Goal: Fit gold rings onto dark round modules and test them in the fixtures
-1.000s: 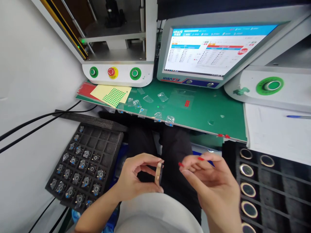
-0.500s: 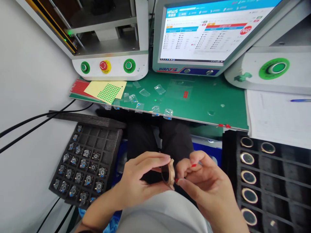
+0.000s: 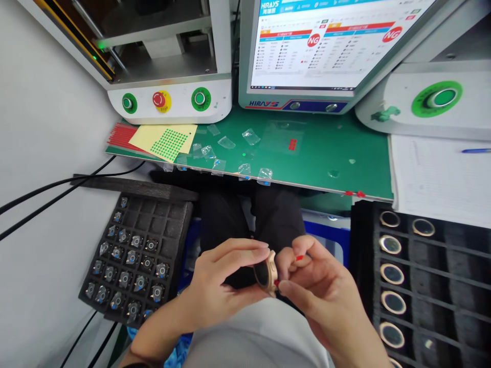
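Over my lap, my left hand [image 3: 218, 286] pinches a small gold-rimmed round part with a dark face [image 3: 265, 273] between thumb and fingers. My right hand [image 3: 320, 291] is closed beside it, its fingertips with red nails pressed to the part's right edge. A black foam tray [image 3: 180, 230] with several small blue-dotted components lies at my left. Another black tray [image 3: 362, 240] at my right holds several gold-rimmed rings in slots.
A green mat [image 3: 326, 158] on the bench carries scraps of clear film, a yellow sheet of green dot stickers [image 3: 166, 140] and red strips. Behind stand a machine with green and red buttons [image 3: 163, 99], a monitor [image 3: 330, 46], and a unit with a green button [image 3: 439, 98]. Paper and a pen lie at right.
My right hand closed in from apart and now touches the gold part. The part tilted, showing its dark face. A second red NG mark appeared on the monitor. The view shifted down.
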Demonstrator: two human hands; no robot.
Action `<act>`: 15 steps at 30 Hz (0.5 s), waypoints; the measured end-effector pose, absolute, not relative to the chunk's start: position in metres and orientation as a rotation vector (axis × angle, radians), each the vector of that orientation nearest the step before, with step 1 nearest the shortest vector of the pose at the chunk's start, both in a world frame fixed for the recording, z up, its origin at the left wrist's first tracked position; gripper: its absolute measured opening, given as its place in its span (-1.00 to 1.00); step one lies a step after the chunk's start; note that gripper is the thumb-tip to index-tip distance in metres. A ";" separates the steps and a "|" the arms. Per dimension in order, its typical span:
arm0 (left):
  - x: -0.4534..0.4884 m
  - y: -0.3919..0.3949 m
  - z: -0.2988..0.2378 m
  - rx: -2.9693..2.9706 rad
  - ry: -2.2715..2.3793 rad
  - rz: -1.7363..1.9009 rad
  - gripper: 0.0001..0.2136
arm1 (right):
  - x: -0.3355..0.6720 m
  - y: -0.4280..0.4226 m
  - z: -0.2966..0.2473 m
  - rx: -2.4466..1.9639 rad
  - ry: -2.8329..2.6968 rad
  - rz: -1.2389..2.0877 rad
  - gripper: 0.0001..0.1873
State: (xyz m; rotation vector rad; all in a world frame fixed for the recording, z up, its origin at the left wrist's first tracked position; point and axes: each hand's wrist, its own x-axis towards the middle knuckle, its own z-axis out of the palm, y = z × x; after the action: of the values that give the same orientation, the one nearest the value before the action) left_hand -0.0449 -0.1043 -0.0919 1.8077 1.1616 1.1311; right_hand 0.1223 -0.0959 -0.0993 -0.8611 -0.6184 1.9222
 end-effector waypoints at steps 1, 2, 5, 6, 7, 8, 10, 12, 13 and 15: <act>-0.045 -0.104 -0.092 1.810 1.156 1.136 -0.59 | 0.122 -0.096 -0.100 -0.866 -0.613 1.928 -0.68; -0.044 -0.104 -0.092 1.812 1.150 1.143 -0.59 | 0.122 -0.095 -0.100 -0.869 -0.607 1.931 -0.68; -0.044 -0.103 -0.092 1.824 1.139 1.159 -0.60 | 0.122 -0.095 -0.100 -0.873 -0.593 1.934 -0.69; -0.044 -0.103 -0.092 1.827 1.139 1.161 -0.60 | 0.123 -0.096 -0.101 -0.876 -0.586 1.931 -0.69; -0.044 -0.103 -0.092 1.829 1.139 1.163 -0.60 | 0.123 -0.096 -0.101 -0.877 -0.574 1.929 -0.69; -0.044 -0.103 -0.091 1.830 1.139 1.163 -0.59 | 0.123 -0.096 -0.101 -0.875 -0.557 1.931 -0.69; -0.044 -0.103 -0.091 1.826 1.134 1.169 -0.58 | 0.123 -0.096 -0.100 -0.850 -0.515 1.969 -0.68; -0.044 -0.103 -0.091 1.807 1.109 1.184 -0.55 | 0.123 -0.095 -0.100 -0.812 -0.459 2.046 -0.68; -0.044 -0.103 -0.092 1.785 1.092 1.194 -0.53 | 0.122 -0.095 -0.100 -0.792 -0.434 2.088 -0.67; -0.043 -0.102 -0.094 1.691 1.056 1.217 -0.48 | 0.120 -0.095 -0.100 -0.793 -0.400 2.120 -0.65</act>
State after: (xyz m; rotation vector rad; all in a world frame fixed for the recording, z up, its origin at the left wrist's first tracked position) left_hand -0.0430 -0.1024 -0.0938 1.6912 1.0559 1.2168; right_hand 0.1203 -0.0951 -0.0996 -0.7933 -0.3996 2.1204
